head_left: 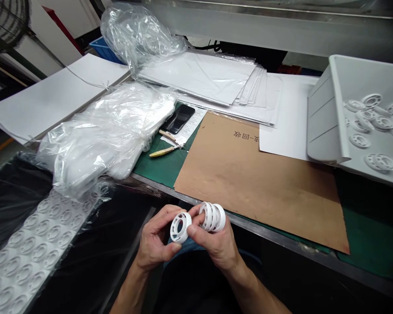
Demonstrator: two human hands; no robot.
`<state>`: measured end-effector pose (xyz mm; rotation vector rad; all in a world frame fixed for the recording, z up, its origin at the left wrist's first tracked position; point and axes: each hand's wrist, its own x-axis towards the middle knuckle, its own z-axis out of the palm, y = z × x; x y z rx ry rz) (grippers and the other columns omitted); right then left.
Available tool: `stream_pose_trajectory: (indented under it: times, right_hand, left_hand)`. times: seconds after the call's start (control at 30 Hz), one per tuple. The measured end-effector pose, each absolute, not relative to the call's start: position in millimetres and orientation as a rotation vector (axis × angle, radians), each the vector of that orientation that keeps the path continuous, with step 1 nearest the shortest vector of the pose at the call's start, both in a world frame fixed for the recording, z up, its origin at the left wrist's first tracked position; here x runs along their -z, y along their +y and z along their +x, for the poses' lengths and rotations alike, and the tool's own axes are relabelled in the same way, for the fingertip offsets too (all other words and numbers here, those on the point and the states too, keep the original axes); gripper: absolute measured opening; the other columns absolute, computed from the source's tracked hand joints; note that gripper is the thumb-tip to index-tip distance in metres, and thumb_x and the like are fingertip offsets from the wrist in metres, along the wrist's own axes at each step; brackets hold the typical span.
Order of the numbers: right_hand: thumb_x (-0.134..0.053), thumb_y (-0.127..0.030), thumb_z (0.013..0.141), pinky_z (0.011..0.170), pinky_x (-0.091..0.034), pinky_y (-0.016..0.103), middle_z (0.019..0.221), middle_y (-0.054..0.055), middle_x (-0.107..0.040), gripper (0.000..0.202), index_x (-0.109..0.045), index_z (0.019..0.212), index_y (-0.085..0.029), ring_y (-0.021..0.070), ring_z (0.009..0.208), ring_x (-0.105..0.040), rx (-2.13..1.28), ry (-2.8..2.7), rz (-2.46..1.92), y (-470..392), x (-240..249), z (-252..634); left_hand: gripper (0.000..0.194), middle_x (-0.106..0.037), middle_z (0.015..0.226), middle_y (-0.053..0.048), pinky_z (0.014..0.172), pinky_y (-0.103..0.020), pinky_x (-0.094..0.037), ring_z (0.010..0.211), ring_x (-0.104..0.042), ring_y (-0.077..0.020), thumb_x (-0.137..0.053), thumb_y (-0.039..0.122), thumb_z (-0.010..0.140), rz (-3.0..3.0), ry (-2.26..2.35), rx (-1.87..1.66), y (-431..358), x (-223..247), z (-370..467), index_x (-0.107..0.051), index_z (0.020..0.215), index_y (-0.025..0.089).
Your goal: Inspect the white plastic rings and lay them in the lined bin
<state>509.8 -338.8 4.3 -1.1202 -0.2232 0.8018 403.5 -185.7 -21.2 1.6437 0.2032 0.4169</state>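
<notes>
My left hand [153,237] grips a white plastic ring [180,227] with slots around its face, thumb below and fingers above. The thumb of my right hand [218,244] touches that ring's right edge. Several more white rings [212,216] are stacked side by side on the fingers of my right hand, which pass through their holes. Both hands are close together in front of the bench's front edge, above my lap. A flat sheet of brown cardboard [255,183] lies on the bench just beyond them.
At the right, a grey bin [325,117] holds several loose white rings. Nippers [167,148] and a black phone [181,118] lie on the green mat. Clear plastic bags [111,126] and white sheets [203,72] are behind. At lower left, bagged rings [29,248] sit in rows on black plastic.
</notes>
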Motion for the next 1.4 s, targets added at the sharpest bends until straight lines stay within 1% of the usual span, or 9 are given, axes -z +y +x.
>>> stream_pose_trajectory:
  times: [0.1, 0.17, 0.3, 0.5, 0.93, 1.03, 1.13, 1.3, 1.4]
  right_hand:
    - [-0.084, -0.035, 0.080, 0.073, -0.054, 0.032, 0.090, 0.006, -0.075, 0.020, -0.079, 0.070, -0.020, 0.0206, 0.079, -0.068, -0.719, -0.155, -1.222, -337, -4, 507]
    - [-0.082, -0.036, 0.082, 0.068, -0.054, 0.031, 0.083, 0.005, -0.075, 0.021, -0.078, 0.070, -0.020, 0.0195, 0.074, -0.067, -0.688, -0.104, -1.249, -336, -2, 507]
    - [-0.080, -0.034, 0.083, 0.063, -0.051, 0.029, 0.074, 0.003, -0.073, 0.019, -0.077, 0.073, -0.019, 0.0170, 0.067, -0.063, -0.692, -0.052, -1.259, -332, 5, 510]
    - [-0.080, -0.035, 0.085, 0.067, -0.054, 0.029, 0.082, 0.004, -0.073, 0.027, -0.074, 0.064, -0.018, 0.0176, 0.072, -0.065, -0.695, -0.044, -1.158, -332, 8, 507]
    - [-0.081, -0.033, 0.087, 0.069, -0.053, 0.027, 0.085, 0.003, -0.072, 0.022, -0.077, 0.070, -0.019, 0.0154, 0.073, -0.064, -0.723, -0.064, -1.084, -335, 8, 506]
    - [-0.084, -0.033, 0.084, 0.076, -0.055, 0.030, 0.093, 0.004, -0.075, 0.013, -0.082, 0.080, -0.021, 0.0191, 0.083, -0.068, -0.744, -0.139, -1.086, -337, 3, 507]
    - [-0.085, -0.034, 0.082, 0.082, -0.056, 0.032, 0.096, 0.006, -0.077, 0.014, -0.085, 0.087, -0.021, 0.0227, 0.092, -0.070, -0.761, -0.215, -1.105, -337, 1, 507]
    - [-0.084, -0.038, 0.084, 0.058, -0.050, 0.025, 0.079, 0.002, -0.074, 0.023, -0.079, 0.073, -0.019, 0.0131, 0.063, -0.062, -0.759, -0.036, -1.098, -331, 6, 504]
    - [-0.086, -0.039, 0.084, 0.056, -0.049, 0.024, 0.074, 0.001, -0.070, 0.026, -0.078, 0.071, -0.018, 0.0119, 0.060, -0.060, -0.726, 0.024, -1.078, -327, 6, 501]
  left_hand:
    - [0.055, -0.072, 0.106, -0.012, 0.084, -0.041, -0.057, 0.097, -0.067, -0.0294, -0.087, 0.039, 0.078, 1.799, 0.158, -0.465, -183, 19, 403, -0.075, 0.130, 0.025]
    - [0.057, -0.073, 0.106, -0.012, 0.084, -0.042, -0.057, 0.097, -0.067, -0.0298, -0.088, 0.036, 0.077, 1.826, 0.110, -0.478, -184, 18, 403, -0.074, 0.132, 0.026]
    - [0.053, -0.073, 0.104, -0.013, 0.085, -0.042, -0.057, 0.096, -0.067, -0.0299, -0.085, 0.047, 0.079, 1.733, 0.094, -0.458, -191, 21, 407, -0.077, 0.126, 0.024]
    - [0.057, -0.072, 0.100, -0.014, 0.081, -0.039, -0.056, 0.093, -0.065, -0.0292, -0.080, 0.065, 0.079, 1.567, 0.226, -0.398, -197, 20, 408, -0.081, 0.114, 0.020]
    - [0.058, -0.071, 0.102, -0.013, 0.082, -0.038, -0.055, 0.095, -0.065, -0.0288, -0.080, 0.066, 0.078, 1.524, 0.238, -0.395, -196, 20, 407, -0.081, 0.114, 0.020]
    - [0.057, -0.071, 0.102, -0.012, 0.084, -0.039, -0.056, 0.096, -0.066, -0.0281, -0.079, 0.065, 0.081, 1.566, 0.215, -0.428, -195, 22, 406, -0.080, 0.116, 0.021]
    - [0.053, -0.071, 0.105, -0.011, 0.085, -0.038, -0.057, 0.096, -0.066, -0.0266, -0.080, 0.059, 0.084, 1.709, 0.192, -0.489, -191, 22, 405, -0.077, 0.122, 0.022]
    - [0.054, -0.070, 0.110, -0.009, 0.088, -0.034, -0.056, 0.101, -0.067, -0.0243, -0.084, 0.029, 0.083, 2.025, 0.114, -0.588, -187, 18, 406, -0.069, 0.134, 0.022]
    - [0.054, -0.070, 0.110, -0.008, 0.088, -0.033, -0.057, 0.101, -0.067, -0.0237, -0.082, 0.026, 0.083, 2.067, 0.109, -0.628, -189, 16, 409, -0.068, 0.135, 0.022]
